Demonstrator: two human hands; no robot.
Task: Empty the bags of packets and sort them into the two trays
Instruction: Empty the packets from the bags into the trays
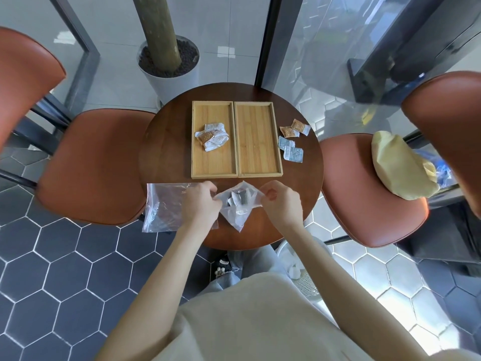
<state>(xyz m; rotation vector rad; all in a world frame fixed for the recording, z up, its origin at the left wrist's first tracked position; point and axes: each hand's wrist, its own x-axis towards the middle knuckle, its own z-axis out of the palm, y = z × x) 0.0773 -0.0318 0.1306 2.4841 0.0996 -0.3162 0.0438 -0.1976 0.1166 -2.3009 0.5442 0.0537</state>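
Two bamboo trays lie side by side on the round table. The left tray (216,162) holds a small pile of packets (212,136); the right tray (257,157) has nothing in it. Brown packets (294,128) and blue packets (291,149) lie loose on the table right of the trays. My left hand (201,201) and my right hand (281,201) each pinch one side of a clear plastic bag (238,207) with packets inside, near the table's front edge. A second clear bag (166,207) lies flat at the front left, partly under my left hand.
The dark wooden round table (166,142) is flanked by orange chairs, one at the left (91,165) and one at the right (364,188) carrying a yellowish cloth bag (398,165). A potted trunk (169,66) stands behind the table.
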